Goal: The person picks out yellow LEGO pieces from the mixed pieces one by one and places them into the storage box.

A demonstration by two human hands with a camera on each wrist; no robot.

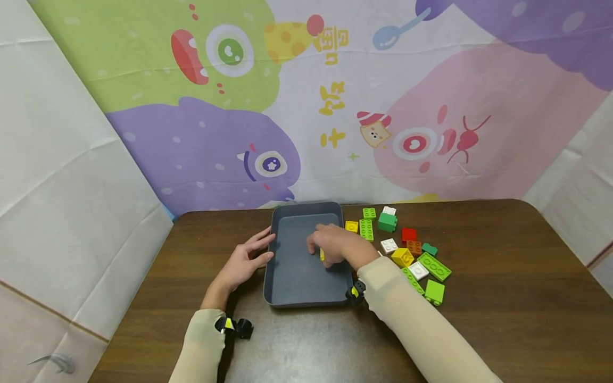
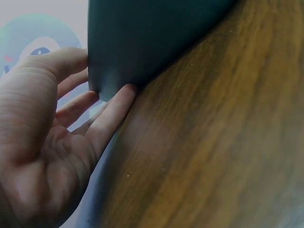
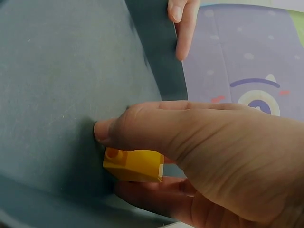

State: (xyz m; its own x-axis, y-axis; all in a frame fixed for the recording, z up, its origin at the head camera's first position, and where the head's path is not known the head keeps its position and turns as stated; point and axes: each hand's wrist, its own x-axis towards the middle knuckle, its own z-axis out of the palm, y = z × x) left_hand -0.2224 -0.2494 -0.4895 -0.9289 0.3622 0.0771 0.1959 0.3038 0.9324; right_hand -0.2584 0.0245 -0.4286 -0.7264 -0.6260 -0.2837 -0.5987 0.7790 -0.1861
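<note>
My right hand [image 1: 335,244] is over the dark grey tray [image 1: 306,290], pinching a yellow toy brick [image 3: 135,164] between thumb and fingers. In the right wrist view the brick is close over the tray floor, one stud showing beside the thumb tip. My left hand [image 1: 243,267] rests against the tray's left wall, its fingertips [image 2: 127,92] touching the side near the table. Those fingers are fairly straight and spread along the wall. Most of the brick is hidden by the right hand in the head view.
Right of the tray lie loose toy bricks: a dark green one [image 1: 387,222], a red one [image 1: 409,234], a yellow one [image 1: 403,257], a long lime one [image 1: 433,266] and several others. The wooden table [image 1: 517,298] meets a cartoon-printed cloth [image 1: 306,175] at the back.
</note>
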